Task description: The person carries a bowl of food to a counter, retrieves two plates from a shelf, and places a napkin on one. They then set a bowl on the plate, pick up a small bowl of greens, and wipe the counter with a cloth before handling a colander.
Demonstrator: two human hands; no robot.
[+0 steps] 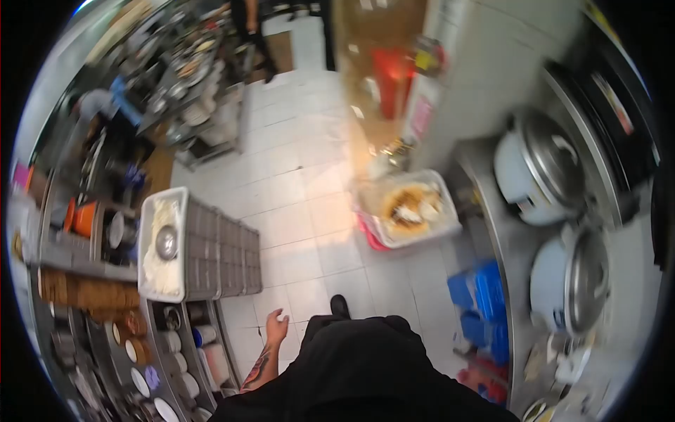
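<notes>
Left hand (278,325) near the stacked bins (219,253), seemingly apart.

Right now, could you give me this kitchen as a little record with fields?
Left hand: holding nothing, lowered above the white floor tiles
Right hand: out of view
Left side: crate stack, round metal bowl in its top crate
Right side: two rice cookers on a steel counter
Ahead: bent-over worker, far left
</notes>
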